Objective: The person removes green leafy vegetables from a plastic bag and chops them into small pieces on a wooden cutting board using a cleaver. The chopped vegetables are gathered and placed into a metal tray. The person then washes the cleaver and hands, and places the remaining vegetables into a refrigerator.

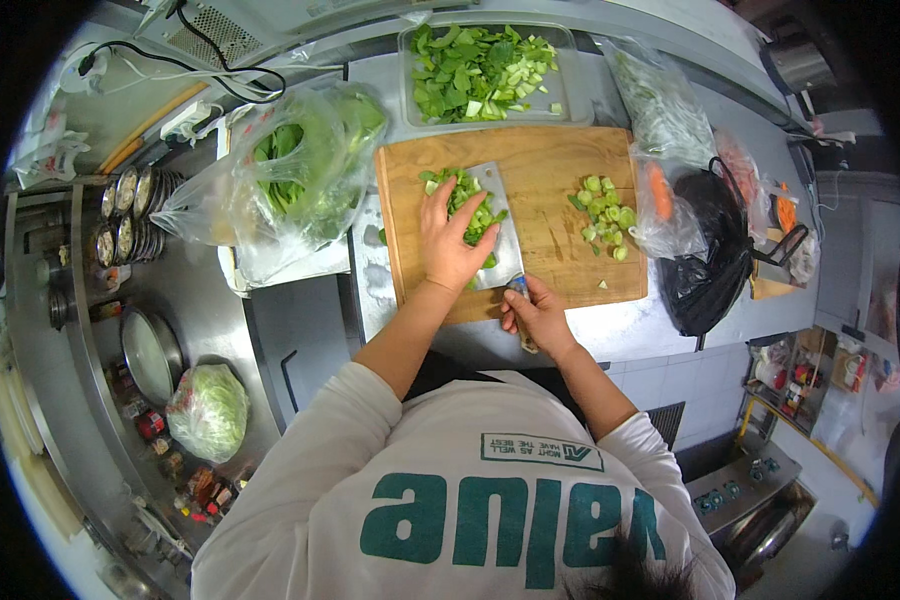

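My right hand [538, 313] grips the handle of a cleaver [507, 259], whose broad steel blade lies flat on the wooden cutting board [540, 157]. Chopped leafy greens [466, 196] are heaped against and partly over the blade's left side. Over this heap my left hand [454, 244] is spread, fingers apart, touching the pieces and hiding some of them. Towards the board's right side lies a loose group of pale green sliced stalks [606, 214]. Beyond the board, a clear plastic tub [581, 105] holds cut leaves and stalk pieces [472, 71].
Left of the board sits a plastic bag of whole leafy greens [307, 172]. On the right are a black plastic bag [701, 262], a bagged carrot [660, 191] and another clear bag [656, 97]. A wrapped cabbage [208, 412] and a metal basin [150, 356] stand on the left steel counter.
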Demonstrator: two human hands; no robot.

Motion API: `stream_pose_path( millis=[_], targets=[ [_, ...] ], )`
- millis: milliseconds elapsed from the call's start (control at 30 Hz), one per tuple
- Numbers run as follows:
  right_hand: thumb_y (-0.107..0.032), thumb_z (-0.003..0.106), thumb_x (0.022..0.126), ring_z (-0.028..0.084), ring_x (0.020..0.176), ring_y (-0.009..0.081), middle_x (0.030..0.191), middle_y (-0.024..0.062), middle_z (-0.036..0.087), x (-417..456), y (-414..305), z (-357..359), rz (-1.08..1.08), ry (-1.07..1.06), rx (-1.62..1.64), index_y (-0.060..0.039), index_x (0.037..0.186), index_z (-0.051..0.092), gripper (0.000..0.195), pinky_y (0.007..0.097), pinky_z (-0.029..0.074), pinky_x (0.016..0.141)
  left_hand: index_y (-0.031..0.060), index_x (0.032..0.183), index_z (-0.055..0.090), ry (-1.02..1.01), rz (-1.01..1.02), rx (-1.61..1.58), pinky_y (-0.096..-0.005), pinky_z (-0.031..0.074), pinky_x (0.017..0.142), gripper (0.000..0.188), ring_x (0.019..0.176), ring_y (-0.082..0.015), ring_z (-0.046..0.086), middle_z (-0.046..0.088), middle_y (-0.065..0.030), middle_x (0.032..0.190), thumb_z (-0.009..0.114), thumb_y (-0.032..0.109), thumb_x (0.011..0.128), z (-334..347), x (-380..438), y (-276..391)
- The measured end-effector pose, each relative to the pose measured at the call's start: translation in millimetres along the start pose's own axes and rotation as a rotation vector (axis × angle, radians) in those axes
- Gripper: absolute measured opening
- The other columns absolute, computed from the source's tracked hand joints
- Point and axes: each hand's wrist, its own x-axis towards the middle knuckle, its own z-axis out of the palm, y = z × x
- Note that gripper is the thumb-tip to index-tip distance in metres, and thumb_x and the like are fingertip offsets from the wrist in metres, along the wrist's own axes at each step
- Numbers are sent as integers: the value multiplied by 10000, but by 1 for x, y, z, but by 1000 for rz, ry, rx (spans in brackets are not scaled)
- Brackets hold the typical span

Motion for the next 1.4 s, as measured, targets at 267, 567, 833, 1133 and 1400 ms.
stream_pose_path(
  millis=[267,567,833,1133,1400],
  targets=[
    [-140,581,1023,587,573,116,778,18,614,2,-8,13,32,-50,28,-78,1021,557,67,256,470,498,129,1061,745,118,-193,-206,-451,434,1031,335,1235,-361,512,551,-131,1348,799,101,732,8,4,7],
    [-143,574,1023,564,566,121,768,32,600,4,-71,11,-66,87,220,-66,989,554,87,261,447,480,115,1055,755,-21,-37,-184,-419,432,1047,292,1232,-351,538,571,-131,1353,785,105,765,19,90,50],
    [-111,553,1007,554,608,147,792,58,573,96,-199,12,-141,260,251,-23,1022,527,93,293,456,514,201,1294,663,-273,-25,-97,-450,351,1146,511,1384,-393,414,448,-224,1485,731,461,859,76,249,19],
    [-79,556,985,534,672,149,856,76,556,127,-233,-13,-99,245,357,-31,1054,491,106,271,433,530,215,1182,702,-485,576,-93,-566,184,1204,316,1436,-279,378,548,-73,1421,649,374,913,91,259,7],
    [-119,575,990,520,570,104,806,37,584,50,-225,-29,-89,208,254,-53,1052,547,95,248,418,483,197,1025,746,-190,463,161,-551,282,1150,172,1328,-288,466,599,-59,1322,654,282,906,124,295,-41]
  ],
)
